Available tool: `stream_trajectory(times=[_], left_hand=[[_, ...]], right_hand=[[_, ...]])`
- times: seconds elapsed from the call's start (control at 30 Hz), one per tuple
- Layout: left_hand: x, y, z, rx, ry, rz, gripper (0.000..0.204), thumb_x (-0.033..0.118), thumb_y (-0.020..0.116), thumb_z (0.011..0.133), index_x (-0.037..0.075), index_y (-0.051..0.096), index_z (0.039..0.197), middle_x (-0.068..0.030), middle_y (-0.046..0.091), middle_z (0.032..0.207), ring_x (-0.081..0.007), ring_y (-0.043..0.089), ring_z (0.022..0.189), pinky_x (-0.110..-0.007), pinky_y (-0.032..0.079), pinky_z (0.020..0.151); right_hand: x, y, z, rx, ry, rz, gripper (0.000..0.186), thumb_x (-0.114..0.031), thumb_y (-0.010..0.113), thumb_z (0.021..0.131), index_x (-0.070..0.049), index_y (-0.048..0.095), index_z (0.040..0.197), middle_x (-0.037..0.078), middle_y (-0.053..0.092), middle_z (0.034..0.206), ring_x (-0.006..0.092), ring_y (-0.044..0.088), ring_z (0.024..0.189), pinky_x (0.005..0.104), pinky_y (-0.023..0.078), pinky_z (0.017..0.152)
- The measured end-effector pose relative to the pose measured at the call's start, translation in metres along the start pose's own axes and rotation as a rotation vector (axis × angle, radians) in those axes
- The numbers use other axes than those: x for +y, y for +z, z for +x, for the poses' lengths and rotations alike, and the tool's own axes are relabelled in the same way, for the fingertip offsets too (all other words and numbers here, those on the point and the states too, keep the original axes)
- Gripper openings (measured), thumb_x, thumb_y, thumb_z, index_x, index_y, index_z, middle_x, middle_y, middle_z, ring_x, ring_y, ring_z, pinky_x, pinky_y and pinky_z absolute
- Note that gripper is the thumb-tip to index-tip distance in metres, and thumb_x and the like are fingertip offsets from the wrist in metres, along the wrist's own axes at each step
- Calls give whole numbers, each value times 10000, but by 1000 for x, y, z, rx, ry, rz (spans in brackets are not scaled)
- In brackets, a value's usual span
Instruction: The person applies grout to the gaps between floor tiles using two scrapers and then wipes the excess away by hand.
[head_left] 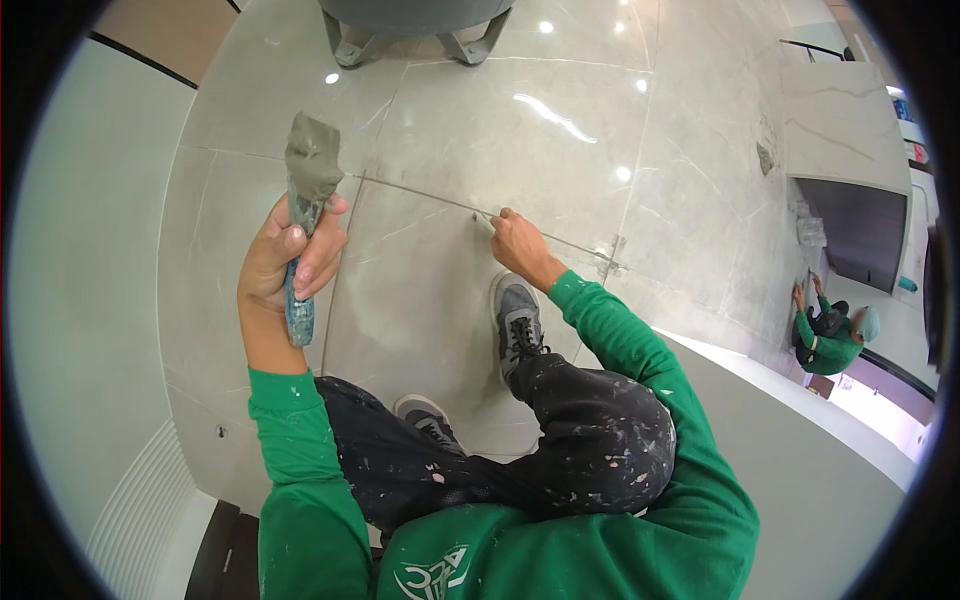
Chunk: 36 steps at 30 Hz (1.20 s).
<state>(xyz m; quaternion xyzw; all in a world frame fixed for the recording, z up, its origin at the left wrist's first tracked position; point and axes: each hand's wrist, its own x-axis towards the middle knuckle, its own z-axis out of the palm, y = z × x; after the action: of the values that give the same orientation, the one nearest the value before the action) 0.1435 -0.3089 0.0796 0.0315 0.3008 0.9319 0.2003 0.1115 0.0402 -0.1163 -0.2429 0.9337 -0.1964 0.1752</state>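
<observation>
My left hand is wrapped round the blue, smeared handle of a putty knife, raised above the floor. A thick lump of grey paste covers the knife's blade. Low over the tiles, my right hand has its fingers pinched together at a dark joint between two tiles. Something small and dark shows by those fingertips, too small to name. The large grey floor tile below this joint has another open joint along its left side.
A dark grey tub on legs stands ahead. My shoes rest on the tile. A pale wall runs along the left, a low white partition at right. Another person in green crouches at far right, near a cabinet opening.
</observation>
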Motion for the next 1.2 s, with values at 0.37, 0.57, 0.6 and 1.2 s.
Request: stream_trajectory(times=[0.37, 0.57, 0.6, 1.2], left_hand=[[1, -2, -5, -17, 17, 29, 453, 260, 720, 938, -27, 541, 1239, -3, 470, 550, -62, 369, 414, -180, 354, 329], [20, 17, -54, 125, -32, 191, 552, 292, 778, 870, -57, 548, 1231, -18, 499, 581, -68, 402, 422, -203, 343, 356], [24, 24, -62, 146, -69, 233, 581, 302, 795, 845, -63, 553, 1227, -16, 503, 585, -68, 413, 424, -208, 340, 364], [113, 157, -286, 39, -16, 439, 466, 196, 866, 716, -54, 625, 1026, -56, 585, 648, -120, 557, 472, -233, 420, 403]], right_hand=[[5, 26, 10, -233, -233, -151, 209, -53, 559, 828, 15, 695, 972, 213, 647, 1001, 364, 670, 933, 438, 557, 835], [-67, -122, 0, -40, -149, 353, 168, -60, 557, 903, 15, 665, 1007, 174, 633, 984, 333, 627, 866, 418, 512, 750], [-92, -159, -2, -34, -153, 473, 118, -57, 572, 928, 15, 654, 974, 158, 620, 953, 300, 597, 834, 398, 491, 737], [-452, -312, -74, 256, -1683, -68, 441, -105, 684, 816, -116, 692, 1257, 135, 610, 1208, 282, 607, 1000, 396, 509, 808]])
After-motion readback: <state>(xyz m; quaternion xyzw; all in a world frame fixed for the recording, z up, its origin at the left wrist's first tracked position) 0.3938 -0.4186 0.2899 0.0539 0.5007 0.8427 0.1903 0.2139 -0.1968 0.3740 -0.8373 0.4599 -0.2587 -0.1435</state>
